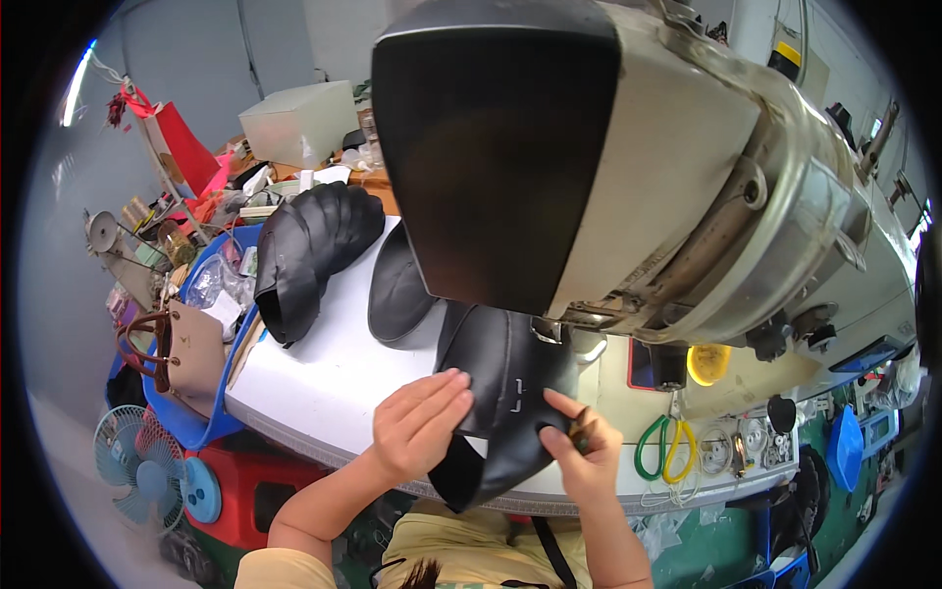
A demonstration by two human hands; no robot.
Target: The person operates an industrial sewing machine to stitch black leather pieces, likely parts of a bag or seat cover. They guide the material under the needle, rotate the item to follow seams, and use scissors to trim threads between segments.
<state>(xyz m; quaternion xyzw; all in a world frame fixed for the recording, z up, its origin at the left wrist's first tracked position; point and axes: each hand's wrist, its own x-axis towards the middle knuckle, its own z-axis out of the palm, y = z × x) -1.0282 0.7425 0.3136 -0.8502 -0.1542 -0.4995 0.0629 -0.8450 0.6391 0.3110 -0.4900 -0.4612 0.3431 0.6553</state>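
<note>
A black leather piece (505, 368), curved like a shoe or boot upper, lies under the large sewing machine head (500, 147). Its near end folds into an open hollow at the table's front edge. My left hand (422, 424) rests on its left side with the fingers stretched flat. On the right, my right hand (592, 454) grips the leather between thumb and fingers. Something small and brassy shows in that palm, too hidden to name. A second black leather piece (394, 299) lies just beyond, partly covered by the machine head.
Several nested black leather pieces (319, 236) stand on the white tabletop (294, 388) at left. Scissors (677, 432) with green and yellow handles lie right, near a yellow round dish (708, 363) and metal bobbins (721, 447). A handbag (191, 348) and blue fan (147, 466) are far left.
</note>
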